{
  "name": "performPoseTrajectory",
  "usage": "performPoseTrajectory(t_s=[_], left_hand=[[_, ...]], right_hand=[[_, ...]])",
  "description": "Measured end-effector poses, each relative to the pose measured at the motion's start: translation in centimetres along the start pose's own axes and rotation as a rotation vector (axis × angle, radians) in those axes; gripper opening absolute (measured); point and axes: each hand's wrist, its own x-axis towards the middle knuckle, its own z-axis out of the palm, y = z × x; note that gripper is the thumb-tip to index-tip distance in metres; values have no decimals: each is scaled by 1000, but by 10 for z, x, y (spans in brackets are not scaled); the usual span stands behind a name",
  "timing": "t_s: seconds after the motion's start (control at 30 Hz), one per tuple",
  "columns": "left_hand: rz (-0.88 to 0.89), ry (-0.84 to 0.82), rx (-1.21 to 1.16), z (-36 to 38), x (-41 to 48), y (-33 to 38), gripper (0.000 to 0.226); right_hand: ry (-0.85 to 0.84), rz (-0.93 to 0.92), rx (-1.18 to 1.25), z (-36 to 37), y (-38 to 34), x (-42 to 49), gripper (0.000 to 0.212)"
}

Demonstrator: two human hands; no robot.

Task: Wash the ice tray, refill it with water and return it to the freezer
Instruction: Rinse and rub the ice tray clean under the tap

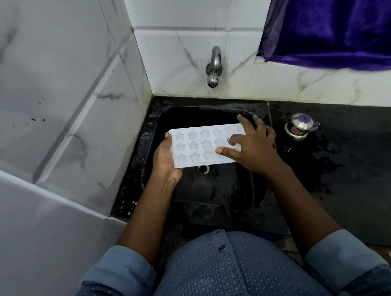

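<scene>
Grips ice tray (196, 145) end in curled left hand (166, 163), rests spread, empty right hand (251, 145) on cells over sink (215, 192); better under open tap (214, 67), rubbing each cell

Black stone desk (360, 161), wet in patches around the sunken black sink (215, 192). One small steel pot (300, 126) with purple lid stands upright on it, 2 o'clock of sink, near rim.
</scene>
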Motion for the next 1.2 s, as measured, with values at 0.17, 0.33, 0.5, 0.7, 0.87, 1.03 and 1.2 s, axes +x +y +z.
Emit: performPoseTrajectory(t_s=[0.17, 0.33, 0.5, 0.7, 0.87, 1.03, 1.2], left_hand=[[-1, -14, 5, 0, 0, -1, 55], [4, -20, 31, -3, 2, -5, 59], [1, -33, 17, -2, 2, -4, 59], [-2, -38, 2, -5, 5, -5, 61], [-12, -52, -2, -6, 6, -8, 60], [-9, -55, 0, -7, 8, -6, 60], [-11, -60, 5, -7, 8, -8, 59]], right_hand=[[-2, 10, 16, 0, 2, -2, 57], [8, 23, -11, -1, 3, -1, 60], [0, 6, -15, 0, 3, -3, 59], [3, -1, 7, 1, 4, -4, 56], [0, 6, 13, 1, 4, -3, 54], [1, 7, 27, 1, 5, -4, 54], [-6, 5, 7, -1, 3, -2, 54]])
